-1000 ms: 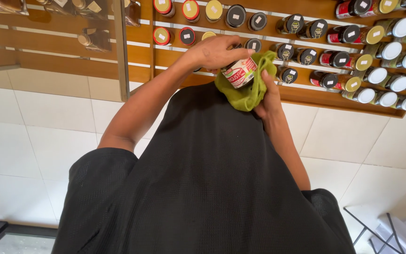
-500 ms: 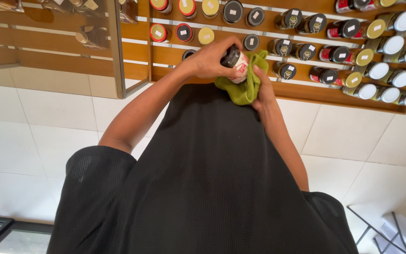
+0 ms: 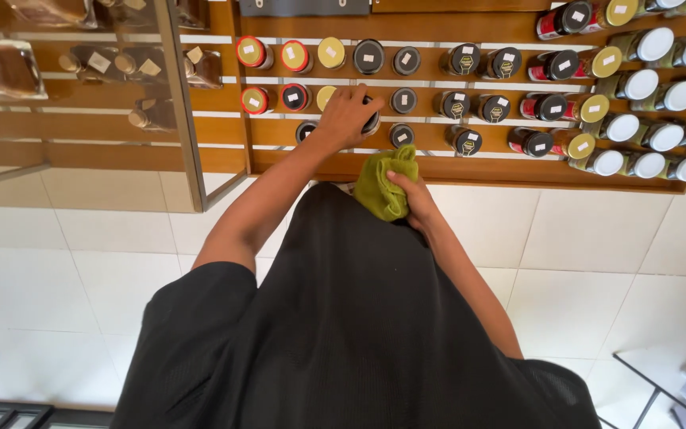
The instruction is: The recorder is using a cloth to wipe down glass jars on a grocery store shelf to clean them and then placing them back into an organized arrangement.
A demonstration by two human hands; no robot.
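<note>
Wooden shelving (image 3: 470,168) carried the whole display, its stepped tiers running from a glass-fronted cabinet (image 3: 81,103) at the left end to the right edge, with pale floor tiles (image 3: 613,262) below. Rows of jars occupied the tiers: red-lidded jars (image 3: 252,52) and a yellow-lidded jar (image 3: 331,52) toward the left end, black-lidded jars (image 3: 460,60) in the middle, white-lidded jars (image 3: 654,44) at the right end. A loose black garment (image 3: 359,334) filled the lower part of the view.

The left hand (image 3: 349,115) was extended to the middle tier, left of centre, fingers curled over a dark-lidded jar (image 3: 370,121). Only a sliver of that jar's black lid and dark side showed past the fingers; its label and contents could not be told. It stood in line with its neighbours, a black-lidded jar just beside it on the right, apparently on the tier, though the palm hid the contact. The grip was judged closed on the jar.

The right hand (image 3: 410,195) was held near the shelving's front edge, clenched around a bunched olive-green cloth (image 3: 384,184).

Risks, as judged: the jars stood close together, so a sideways pull or a knuckle could knock a neighbour off its tier onto the hard tiles. A one-handed, top-down hold on a smooth lid could slip. The cloth's loose corner lay near the front-row jars and might drag one.
</note>
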